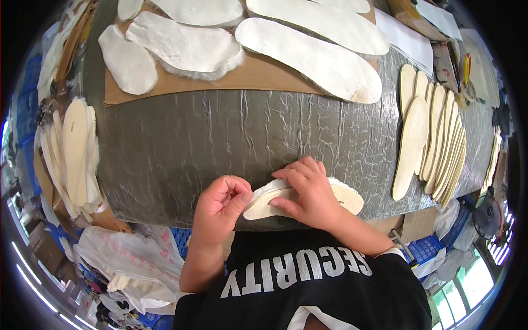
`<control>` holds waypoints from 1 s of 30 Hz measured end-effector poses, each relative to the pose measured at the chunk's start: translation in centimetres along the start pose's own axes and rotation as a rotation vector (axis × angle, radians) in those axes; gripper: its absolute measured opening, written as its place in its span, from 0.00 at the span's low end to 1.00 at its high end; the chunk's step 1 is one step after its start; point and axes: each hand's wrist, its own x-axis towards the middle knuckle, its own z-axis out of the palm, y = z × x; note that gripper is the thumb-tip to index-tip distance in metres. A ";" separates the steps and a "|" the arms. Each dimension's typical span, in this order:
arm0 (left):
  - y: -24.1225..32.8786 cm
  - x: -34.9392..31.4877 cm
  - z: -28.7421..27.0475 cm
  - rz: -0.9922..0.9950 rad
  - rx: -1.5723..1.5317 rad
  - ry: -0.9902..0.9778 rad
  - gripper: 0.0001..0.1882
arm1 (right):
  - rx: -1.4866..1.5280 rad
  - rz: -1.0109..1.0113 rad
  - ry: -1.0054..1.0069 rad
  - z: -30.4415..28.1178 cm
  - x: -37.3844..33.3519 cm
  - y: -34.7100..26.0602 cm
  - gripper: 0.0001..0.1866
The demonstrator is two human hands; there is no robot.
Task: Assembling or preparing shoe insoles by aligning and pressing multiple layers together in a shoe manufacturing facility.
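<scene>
At the near edge of the table lies a cream insole (pixel 348 197) with white fleece showing along its far edge. My right hand (pixel 311 193) grips its middle, the thumb on the cream face and the fingers over the fleecy edge. At the pointed left end, my left hand (pixel 224 202) is closed in a pinch on the tip of the insole; exactly what lies between thumb and fingers is partly hidden. The insole's middle is covered by my right hand.
Several white fleece pieces (pixel 308 58) lie on brown cardboard (pixel 165 94) at the far side of the dark, wrinkled table cover (pixel 176 143). Cream insoles (pixel 413 148) are fanned out at the right. A stack of fleece-backed insoles (pixel 75 148) stands at the left.
</scene>
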 end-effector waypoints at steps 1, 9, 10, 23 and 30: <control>-0.1 0.0 -0.4 -0.012 -0.004 -0.048 0.06 | 0.015 0.014 -0.086 -0.2 -0.1 0.1 0.22; 0.8 0.7 -0.2 -0.040 0.384 -0.286 0.17 | 0.089 0.025 -0.177 -0.2 -0.6 0.2 0.18; 0.7 0.7 -0.1 -0.049 0.447 -0.261 0.15 | 0.130 0.008 -0.168 -0.1 -0.6 0.2 0.17; 0.4 1.2 0.3 0.240 0.074 -0.155 0.41 | 0.665 0.498 -0.334 -1.0 0.8 0.7 0.09; 3.3 0.9 2.1 0.680 0.760 -0.183 0.39 | 1.568 0.947 -0.523 0.1 -0.2 1.7 0.17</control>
